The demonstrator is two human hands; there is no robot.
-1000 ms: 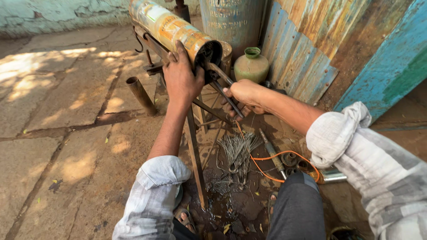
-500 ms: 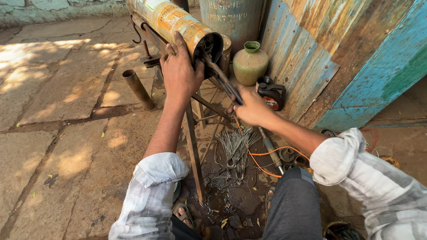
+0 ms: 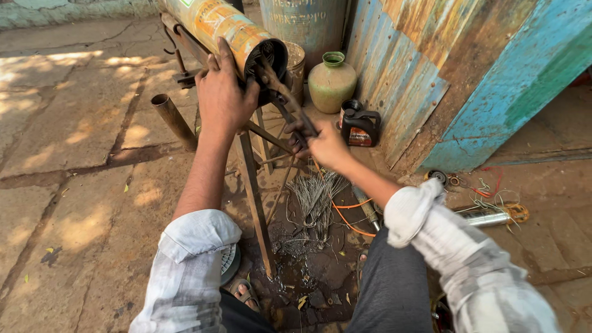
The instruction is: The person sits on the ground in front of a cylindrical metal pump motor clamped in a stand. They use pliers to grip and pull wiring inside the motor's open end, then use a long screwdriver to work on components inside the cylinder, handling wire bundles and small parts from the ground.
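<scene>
Rusty yellow-orange cylinder [image 3: 225, 31], green clay pot [image 3: 332, 83], blue corrugated sheet [image 3: 493, 80]

I counted one rusty cylinder [image 3: 228, 31] on one metal stand [image 3: 253, 185], one green clay pot [image 3: 332, 81], one black oil jug [image 3: 360, 127], one loose pipe [image 3: 174, 120], and my two hands.
</scene>
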